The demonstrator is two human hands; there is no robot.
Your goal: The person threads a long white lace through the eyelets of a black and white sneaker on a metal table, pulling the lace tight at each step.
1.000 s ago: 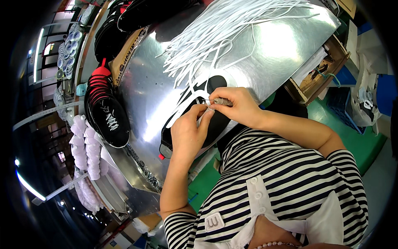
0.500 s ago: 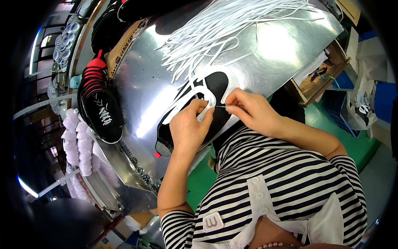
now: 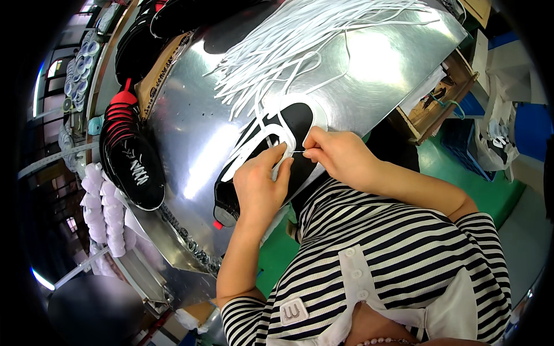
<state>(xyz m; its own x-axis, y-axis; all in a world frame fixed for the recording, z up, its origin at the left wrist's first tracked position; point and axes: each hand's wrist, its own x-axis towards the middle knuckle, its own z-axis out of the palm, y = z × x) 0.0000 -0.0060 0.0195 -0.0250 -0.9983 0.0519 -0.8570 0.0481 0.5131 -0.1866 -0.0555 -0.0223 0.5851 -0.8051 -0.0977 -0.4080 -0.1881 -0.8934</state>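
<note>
A black shoe upper (image 3: 299, 118) with white trim lies slantwise on the metal table before me, its red tab toward the lower left. My left hand (image 3: 259, 180) grips the white eyelet edge between thumb and forefinger. Close by on the right, my right hand (image 3: 341, 157) pinches the thin tip of a white shoelace (image 3: 298, 151), drawn straight between the two hands. Lace loops run over the upper's opening toward the pile beyond. My fingers hide the eyelet itself.
Loose white shoelaces (image 3: 288, 46) are heaped across the far side of the metal table (image 3: 202, 115). Nested black and red shoe uppers (image 3: 133, 161) line its left side. A wooden drawer (image 3: 438, 101) juts out at the right. White cup-shaped pieces (image 3: 104, 207) hang in stacks at the far left.
The view has shifted slightly, so the scene sits a little further left. Both hands stay at the eyelet edge, with the lace tip still held between them.
</note>
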